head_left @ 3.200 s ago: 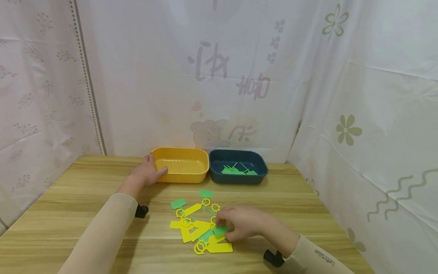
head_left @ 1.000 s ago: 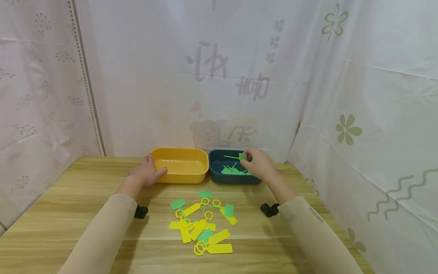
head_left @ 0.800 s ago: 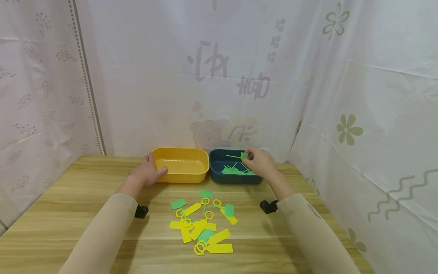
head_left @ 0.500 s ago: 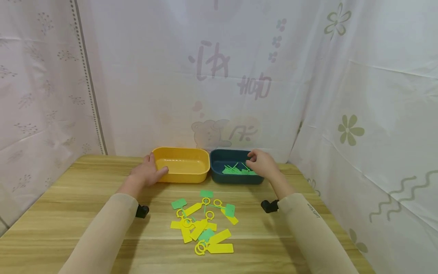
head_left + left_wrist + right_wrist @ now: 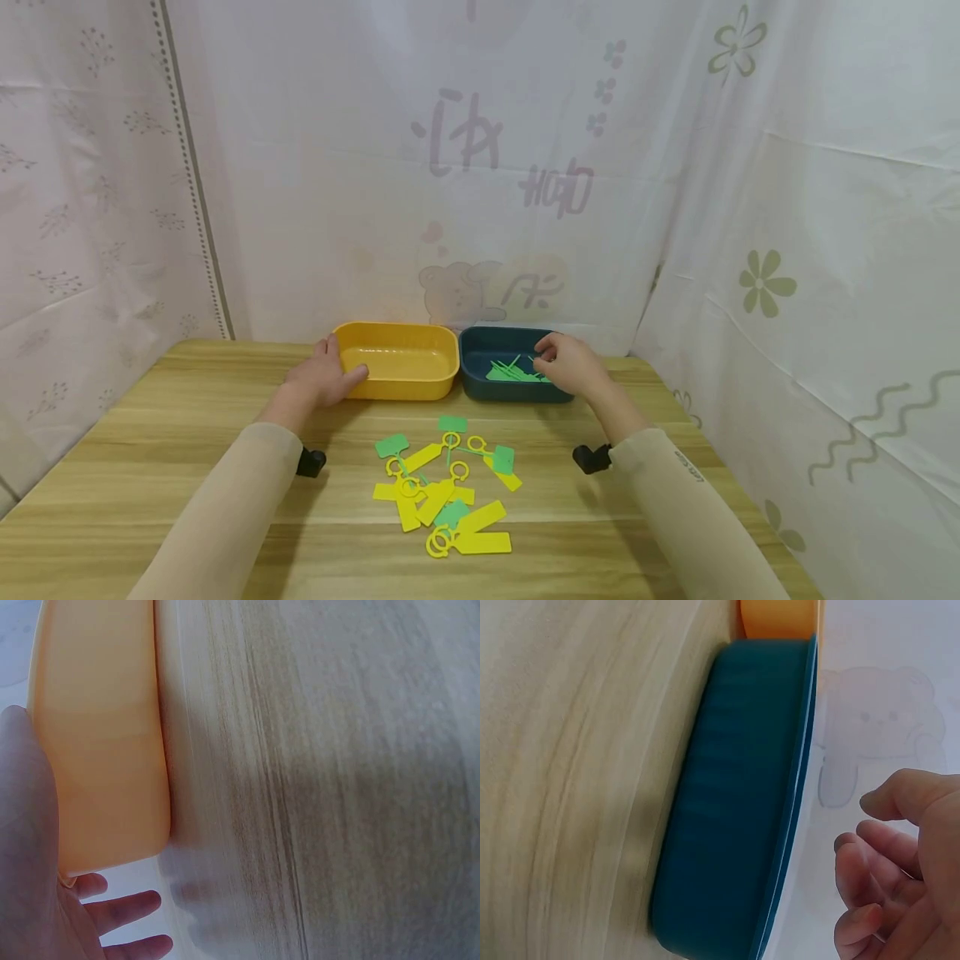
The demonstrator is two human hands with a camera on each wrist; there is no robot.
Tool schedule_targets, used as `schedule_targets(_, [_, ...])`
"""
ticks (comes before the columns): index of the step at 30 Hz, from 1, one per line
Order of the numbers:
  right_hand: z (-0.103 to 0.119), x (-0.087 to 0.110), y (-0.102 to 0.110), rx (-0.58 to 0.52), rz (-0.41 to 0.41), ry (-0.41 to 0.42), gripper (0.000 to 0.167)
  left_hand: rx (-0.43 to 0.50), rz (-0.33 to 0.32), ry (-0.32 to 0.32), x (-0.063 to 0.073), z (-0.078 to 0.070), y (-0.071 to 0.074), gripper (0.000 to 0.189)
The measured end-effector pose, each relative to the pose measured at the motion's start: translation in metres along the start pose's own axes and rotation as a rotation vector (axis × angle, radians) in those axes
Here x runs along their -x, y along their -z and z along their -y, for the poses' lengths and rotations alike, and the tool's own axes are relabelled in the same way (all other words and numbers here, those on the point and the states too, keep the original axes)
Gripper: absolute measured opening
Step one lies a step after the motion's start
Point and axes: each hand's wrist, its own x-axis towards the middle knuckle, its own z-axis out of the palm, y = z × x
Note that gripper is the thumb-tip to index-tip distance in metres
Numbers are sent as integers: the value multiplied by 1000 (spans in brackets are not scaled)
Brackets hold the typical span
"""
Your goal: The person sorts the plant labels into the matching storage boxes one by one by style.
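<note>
Overlapped yellow tags [image 5: 482, 543] and green tags [image 5: 503, 460] might lift together.
They lie nearer than the blue bin [image 5: 502, 392], perhaps hooked; above it, the loosely curled right hand [image 5: 574, 365] holds nothing; left of it, the left hand [image 5: 318, 377] touches the yellow bin [image 5: 401, 390], fingers straight.

Curtained-off nook, room type unclear: printed cloth [image 5: 322, 192] behind and beside wood-grain table [image 5: 150, 433].

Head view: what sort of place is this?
Probably an improvised indoor workstation: a wood-grain table, printed cloth hung behind and beside it, and a yellow bin and blue bin near loose tags.
</note>
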Motion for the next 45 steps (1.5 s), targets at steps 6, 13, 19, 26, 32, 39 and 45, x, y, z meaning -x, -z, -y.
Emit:
schedule_targets(6, [10,10,-4,11,8,35,36,7,-1,-6,1,-1,1,111])
schedule_targets(13, [22,22,-16,-28,48,82,30,6,-4,-9,2,-2,1,110])
schedule_targets(19, [32,35,-29,-3,104,162,27,13,-7,-4,3,-4,1,109])
schedule_targets(26, [43,51,-41,80,271,167,33,11,-14,2,1,-1,0,109])
schedule_targets(32, [42,59,-52,127,393,172,33,7,-8,1,-2,1,-2,111])
schedule_targets(39, [38,61,-64,199,404,197,39,9,-17,2,-2,2,-3,111])
schedule_targets(45, [41,63,-65,231,396,204,40,9,-26,-9,2,-1,-1,109])
